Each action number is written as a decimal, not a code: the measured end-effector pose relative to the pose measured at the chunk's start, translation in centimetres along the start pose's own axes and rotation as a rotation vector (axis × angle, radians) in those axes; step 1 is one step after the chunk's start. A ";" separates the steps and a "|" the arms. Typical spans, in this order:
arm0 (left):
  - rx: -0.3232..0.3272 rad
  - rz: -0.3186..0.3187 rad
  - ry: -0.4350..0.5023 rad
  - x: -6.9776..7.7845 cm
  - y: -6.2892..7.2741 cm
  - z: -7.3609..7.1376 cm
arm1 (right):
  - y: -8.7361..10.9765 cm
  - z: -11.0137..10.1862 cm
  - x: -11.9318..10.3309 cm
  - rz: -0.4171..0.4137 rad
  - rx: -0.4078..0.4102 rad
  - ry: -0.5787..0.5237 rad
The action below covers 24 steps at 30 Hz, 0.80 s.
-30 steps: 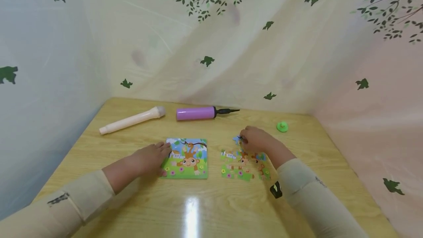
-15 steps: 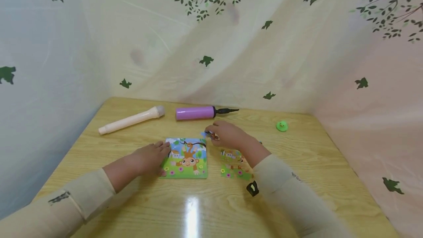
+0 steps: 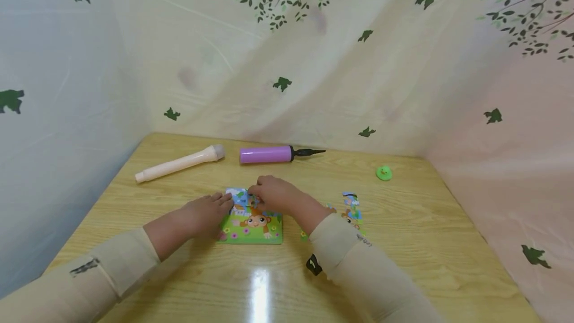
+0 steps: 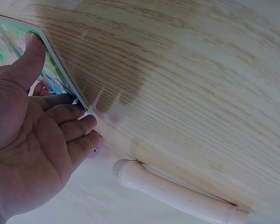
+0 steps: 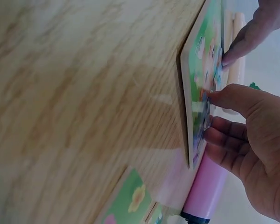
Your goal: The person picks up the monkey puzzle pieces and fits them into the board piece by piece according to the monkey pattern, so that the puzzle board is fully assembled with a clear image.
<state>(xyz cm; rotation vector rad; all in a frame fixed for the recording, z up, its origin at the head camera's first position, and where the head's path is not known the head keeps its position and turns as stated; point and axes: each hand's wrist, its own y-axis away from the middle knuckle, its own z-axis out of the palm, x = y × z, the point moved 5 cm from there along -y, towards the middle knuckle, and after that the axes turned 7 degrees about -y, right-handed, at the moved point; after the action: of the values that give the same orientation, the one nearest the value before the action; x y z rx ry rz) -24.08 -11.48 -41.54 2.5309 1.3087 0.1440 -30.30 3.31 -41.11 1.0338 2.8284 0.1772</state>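
Observation:
A square puzzle board [image 3: 255, 237] with a monkey picture lies on the table. My left hand [image 3: 202, 217] rests along its left edge; in the left wrist view the thumb [image 4: 33, 58] lies on the picture and the other fingers reach the rim. Over the upper middle of the board, my right hand [image 3: 279, 196] pinches a puzzle piece [image 5: 207, 112] between thumb and fingertips, close to the printed surface. More puzzle pieces [image 3: 352, 215] lie right of the board, partly hidden by the right forearm.
Behind the board lies a purple hand pump [image 3: 265, 154] with a black nozzle. A pale pink stick [image 3: 179, 163] with a greyish end is at the back left, and a small green duck toy [image 3: 383, 173] at the back right. A printed cloth [image 3: 215, 74] hangs behind the table.
From the loose pieces on the right, my right hand has carried a puzzle piece leftward to the board's upper part. The left hand has stayed at the board's left edge.

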 end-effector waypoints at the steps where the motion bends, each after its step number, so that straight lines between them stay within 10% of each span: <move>1: 0.004 0.002 -0.002 0.0 0.0 0.0 | -0.1 0.1 -0.1 0.004 -0.006 0.009; 17: -0.026 0.016 -0.005 0.2 0.0 -0.5 | -0.1 0.7 -0.7 -0.003 -0.018 0.134; 24: -0.035 0.011 0.002 0.0 -0.1 -0.6 | 0.7 0.6 -0.1 -0.004 -0.009 -0.016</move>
<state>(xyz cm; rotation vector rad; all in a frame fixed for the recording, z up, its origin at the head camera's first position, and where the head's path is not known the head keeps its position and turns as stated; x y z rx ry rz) -24.30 -11.26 -41.03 2.5091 1.2821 0.1705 -29.65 3.85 -41.61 1.0231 2.8126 0.1806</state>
